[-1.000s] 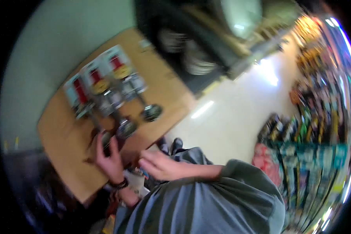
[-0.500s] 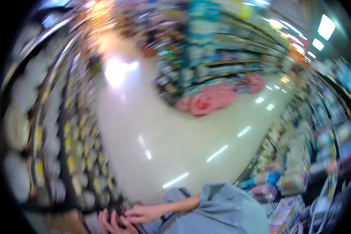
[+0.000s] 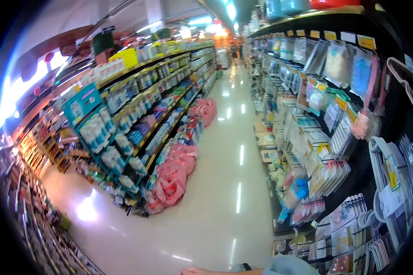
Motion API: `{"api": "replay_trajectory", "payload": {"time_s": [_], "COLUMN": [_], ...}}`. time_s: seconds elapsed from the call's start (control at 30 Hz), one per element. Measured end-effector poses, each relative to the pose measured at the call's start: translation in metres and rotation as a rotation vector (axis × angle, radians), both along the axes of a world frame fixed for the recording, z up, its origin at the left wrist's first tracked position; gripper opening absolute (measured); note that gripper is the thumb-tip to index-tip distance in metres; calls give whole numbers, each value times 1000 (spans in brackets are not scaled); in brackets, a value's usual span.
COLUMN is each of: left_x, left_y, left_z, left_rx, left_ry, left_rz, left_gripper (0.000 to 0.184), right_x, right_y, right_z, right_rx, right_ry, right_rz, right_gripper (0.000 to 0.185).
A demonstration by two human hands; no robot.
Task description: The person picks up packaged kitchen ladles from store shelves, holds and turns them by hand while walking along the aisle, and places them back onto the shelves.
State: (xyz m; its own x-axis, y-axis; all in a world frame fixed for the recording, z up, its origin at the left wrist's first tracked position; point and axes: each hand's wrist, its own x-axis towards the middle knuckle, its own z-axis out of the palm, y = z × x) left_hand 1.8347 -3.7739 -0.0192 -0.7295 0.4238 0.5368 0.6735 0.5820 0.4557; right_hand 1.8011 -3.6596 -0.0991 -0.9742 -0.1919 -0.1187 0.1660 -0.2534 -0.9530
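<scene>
At the bottom edge of the head view only a thin strip of my right hand (image 3: 195, 271) shows, with the forearm coming in from the right. The frame cuts off most of its fingers, so what it holds, if anything, is hidden. A light grey-blue sleeve (image 3: 289, 266) lies to the right of it. My left hand is out of view. Beyond the hand stretches the shiny pale floor (image 3: 215, 197) of a shop aisle.
To my right, a dark rack bears white hangers (image 3: 385, 183), packets on hooks (image 3: 328, 178) and a blue item (image 3: 300, 189). On the left stand a shelf unit with a teal end panel (image 3: 81, 105) and pink bundles (image 3: 172, 176) at its foot. Distant people (image 3: 234, 50) are small.
My view has swung up and to the left-hand tilt has changed, now looking down the aisle. Both hands were visible close together at lower left; now only part of the right shows.
</scene>
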Motion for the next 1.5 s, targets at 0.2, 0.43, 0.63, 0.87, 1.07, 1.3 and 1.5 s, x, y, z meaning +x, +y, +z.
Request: {"api": "replay_trajectory", "payload": {"time_s": [0.2,0.43,0.63,0.87,1.07,1.3,1.5], "left_x": [-67,-187,-311,-424,-499,-621,-732], "left_y": [123,236,324,423,498,609,727], "left_z": [21,-4,35,11,-20,-42,-10], "left_rx": [65,267,555,491,605,302,104], "left_ry": [-75,-453,-882,-940,-1255,-1158,-766], "left_rz": [-286,-488,-507,-546,-495,-528,-607], "left_gripper": [27,20,14,11,7,18,17], "right_x": [-4,-81,-201,-288,-360,-472,-586], "right_y": [126,241,336,419,489,619,739], "right_z": [22,27,45,84,47,12,22], "right_rx": [-67,39,194,341,255,187,81], "right_ry": [2,-57,-112,-17,20,-125,47], "right_rz": [-407,-526,-424,-590,-597,-598,-594], "right_gripper": [42,44,59,32,21,27,21]}}
